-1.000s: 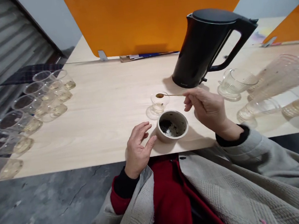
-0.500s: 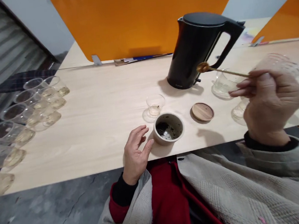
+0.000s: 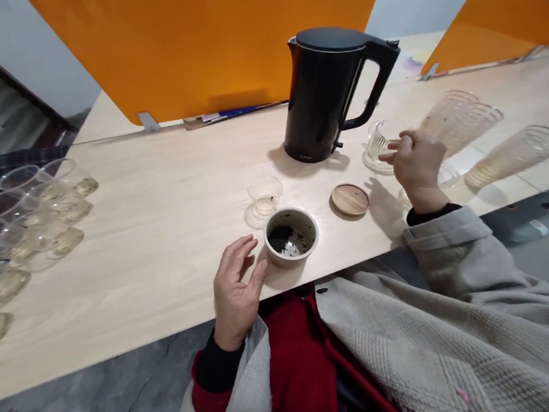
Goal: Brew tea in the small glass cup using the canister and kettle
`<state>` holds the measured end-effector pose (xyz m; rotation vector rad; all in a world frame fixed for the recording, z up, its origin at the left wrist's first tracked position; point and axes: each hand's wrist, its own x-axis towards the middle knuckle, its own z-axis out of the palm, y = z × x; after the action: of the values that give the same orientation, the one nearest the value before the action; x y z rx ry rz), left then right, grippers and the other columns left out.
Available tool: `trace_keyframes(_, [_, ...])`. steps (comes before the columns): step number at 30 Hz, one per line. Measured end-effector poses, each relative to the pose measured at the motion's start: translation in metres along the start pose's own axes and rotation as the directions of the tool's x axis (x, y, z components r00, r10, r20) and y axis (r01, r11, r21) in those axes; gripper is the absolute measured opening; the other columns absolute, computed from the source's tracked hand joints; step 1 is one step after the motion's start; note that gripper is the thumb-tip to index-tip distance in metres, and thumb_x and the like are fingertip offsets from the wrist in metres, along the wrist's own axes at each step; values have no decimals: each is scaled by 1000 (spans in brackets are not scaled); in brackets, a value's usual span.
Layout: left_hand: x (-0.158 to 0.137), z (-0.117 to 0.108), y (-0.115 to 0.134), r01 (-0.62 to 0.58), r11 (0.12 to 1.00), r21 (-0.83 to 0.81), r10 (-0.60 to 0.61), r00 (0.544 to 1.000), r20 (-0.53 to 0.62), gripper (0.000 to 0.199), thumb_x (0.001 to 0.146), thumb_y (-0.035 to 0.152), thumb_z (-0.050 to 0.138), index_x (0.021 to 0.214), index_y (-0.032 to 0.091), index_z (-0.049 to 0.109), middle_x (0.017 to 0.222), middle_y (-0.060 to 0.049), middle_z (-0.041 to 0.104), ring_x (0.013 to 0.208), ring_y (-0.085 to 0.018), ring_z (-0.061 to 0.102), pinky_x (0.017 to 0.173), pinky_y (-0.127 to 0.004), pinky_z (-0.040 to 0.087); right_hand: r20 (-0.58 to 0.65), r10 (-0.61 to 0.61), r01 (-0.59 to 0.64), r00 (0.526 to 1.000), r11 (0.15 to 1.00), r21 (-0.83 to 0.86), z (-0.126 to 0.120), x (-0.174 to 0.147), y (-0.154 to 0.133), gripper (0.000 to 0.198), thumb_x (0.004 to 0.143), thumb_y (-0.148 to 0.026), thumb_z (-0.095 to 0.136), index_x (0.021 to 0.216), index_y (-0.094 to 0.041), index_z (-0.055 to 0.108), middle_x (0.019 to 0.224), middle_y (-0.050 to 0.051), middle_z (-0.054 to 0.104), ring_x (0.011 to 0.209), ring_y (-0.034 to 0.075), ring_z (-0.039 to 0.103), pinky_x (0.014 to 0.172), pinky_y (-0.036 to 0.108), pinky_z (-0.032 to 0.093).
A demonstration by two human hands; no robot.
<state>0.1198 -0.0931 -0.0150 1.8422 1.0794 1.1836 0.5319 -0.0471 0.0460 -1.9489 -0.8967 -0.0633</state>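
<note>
My left hand [image 3: 238, 287] rests at the table's front edge, fingers apart, just left of a pale round canister [image 3: 293, 261] with dark loose tea leaves inside. My right hand [image 3: 419, 165] is pinched closed beside a ribbed glass cup [image 3: 378, 147]. It held a thin gold spoon half a second ago; the spoon is now hidden or too faint to make out. A round wooden lid [image 3: 350, 199] lies between the canister and my right hand. Behind the canister stands a small clear cup [image 3: 264, 197] with a few bits at its bottom.
A black electric kettle [image 3: 325, 97] stands at the back, before an orange divider [image 3: 167, 48]. Several clear cups [image 3: 61, 207] crowd the left end. Stacked clear cups [image 3: 517, 155] lie tilted on the right. Some flat papers [image 3: 217, 117] lie under the divider.
My right hand has lowered and moved toward the ribbed glass cup, and the spoon has gone from plain sight. The view has turned right. My left hand keeps its place by the canister.
</note>
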Motion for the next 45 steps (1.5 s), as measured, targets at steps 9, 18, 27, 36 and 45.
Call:
trace_keyframes(9, [-1,-1,1,5,1000,-10,-5,1000,17,37,100,37,72,136,28,69,140,-10,67,126,-25,68,96,-37,65,3,-113,113,994,993,-43,-18,-27,-5,59,98,-19,56,154,-2,51,93,15,79,66,17,74,66,27,55])
trace_keyframes(18, [3,18,5,-47,998,45,39,986,159,120,75,58,93,170,34,24,163,-16,52,148,-40,52,120,-61,48,630,-473,656,616,750,-79,0,-92,21,81,96,-64,60,160,-15,49,163,22,47,148,43,46,119,63,43])
trace_keyframes(27, [11,30,16,44,999,-26,-41,993,113,98,75,47,96,157,31,45,153,-12,60,144,-35,57,123,-58,44,486,-606,627,630,766,143,-3,-101,-11,72,99,-68,57,158,-27,54,145,17,59,133,39,55,114,62,48])
trace_keyframes(36, [9,31,11,-29,1000,3,29,993,115,92,83,67,82,157,28,43,157,-16,57,145,-37,56,121,-57,47,508,-839,800,195,436,412,1,-139,-104,95,89,-87,51,159,-22,53,146,18,59,127,38,53,110,61,48])
trace_keyframes(45, [6,33,8,-33,999,23,31,994,108,87,89,70,73,158,29,42,156,-16,59,143,-38,59,121,-58,49,564,-817,859,121,371,353,13,-154,-111,96,94,-86,38,153,-13,57,145,21,57,130,37,51,113,57,49])
